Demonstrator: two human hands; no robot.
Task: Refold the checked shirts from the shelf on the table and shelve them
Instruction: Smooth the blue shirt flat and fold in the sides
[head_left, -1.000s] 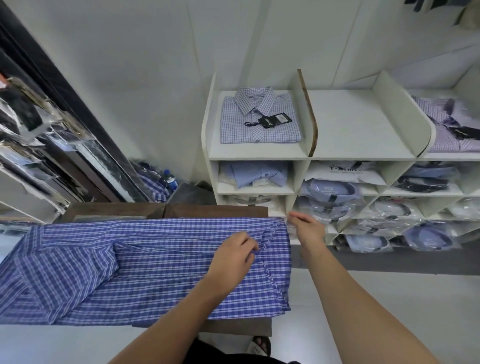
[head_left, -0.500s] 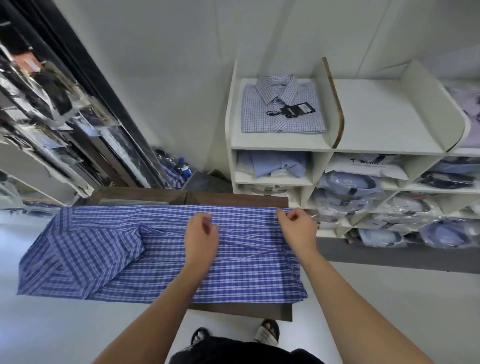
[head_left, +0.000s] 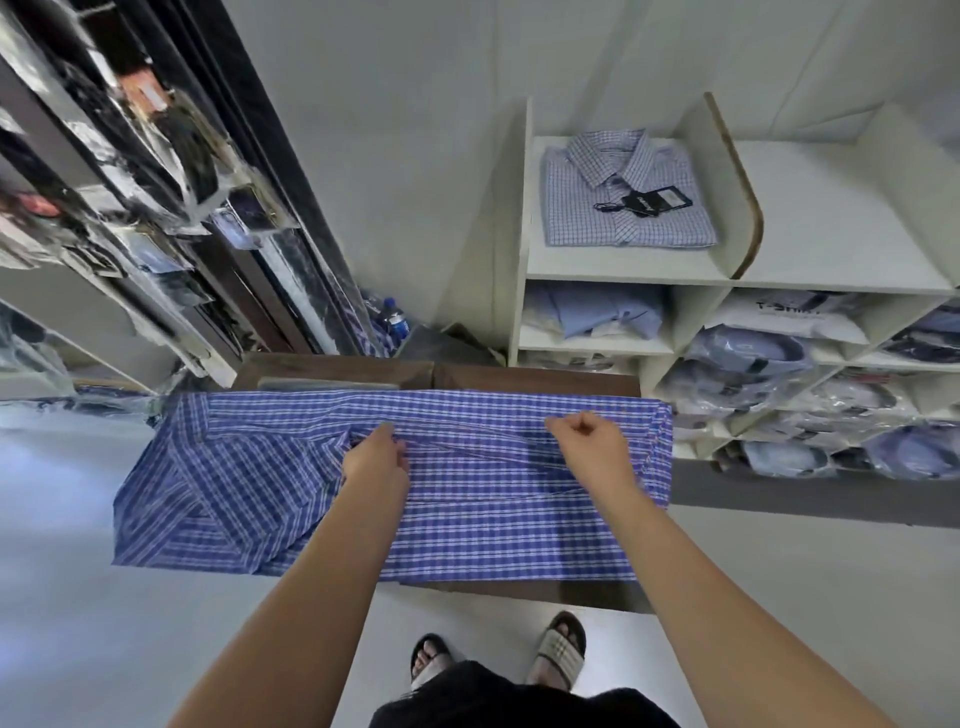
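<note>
From my remote view, the blue checked shirt (head_left: 493, 514) lies spread across the desk (head_left: 519, 376) before the shelf (head_left: 623, 262), the left hand (head_left: 376, 460) pinching a raised crease and the right hand (head_left: 589, 439) curled, apparently gripping the same crease, which I judge forms one straight fold line.

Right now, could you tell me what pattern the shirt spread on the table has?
The shirt has blue-and-white checks; the head view shows it best.
</note>
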